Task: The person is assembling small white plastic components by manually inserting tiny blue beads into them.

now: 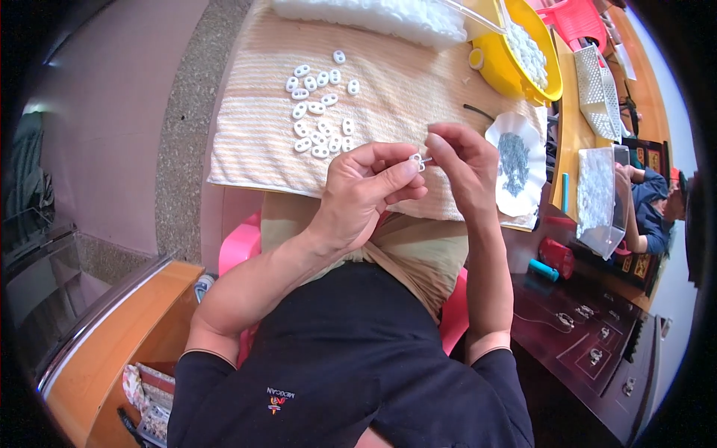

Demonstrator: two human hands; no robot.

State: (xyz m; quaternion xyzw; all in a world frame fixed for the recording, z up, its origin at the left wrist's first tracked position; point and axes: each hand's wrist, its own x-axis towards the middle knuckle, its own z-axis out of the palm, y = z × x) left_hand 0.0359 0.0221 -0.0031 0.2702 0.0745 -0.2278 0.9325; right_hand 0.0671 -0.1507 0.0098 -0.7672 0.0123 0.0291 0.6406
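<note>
My left hand (373,179) pinches a small white two-holed plastic piece (418,166) between thumb and fingers, in front of my lap. Just to its right, my right hand (467,164) is closed at the fingertips on a thin metal pin (427,159), whose tip meets the white piece; whether it is a screw is too small to tell. Several matching white oval pieces (317,108) lie loose on the striped towel (254,142), left of and beyond my hands. A white fluted paper dish (532,131) holding a heap of small dark metal bits (514,164) is beside my right hand.
A yellow bucket (489,71) of white pieces stands at the far right, and a heap of white pieces (381,19) lies at the far edge. A dark strip (478,110) rests near the dish. At right, another person (650,209) has hands at a clear box (597,198).
</note>
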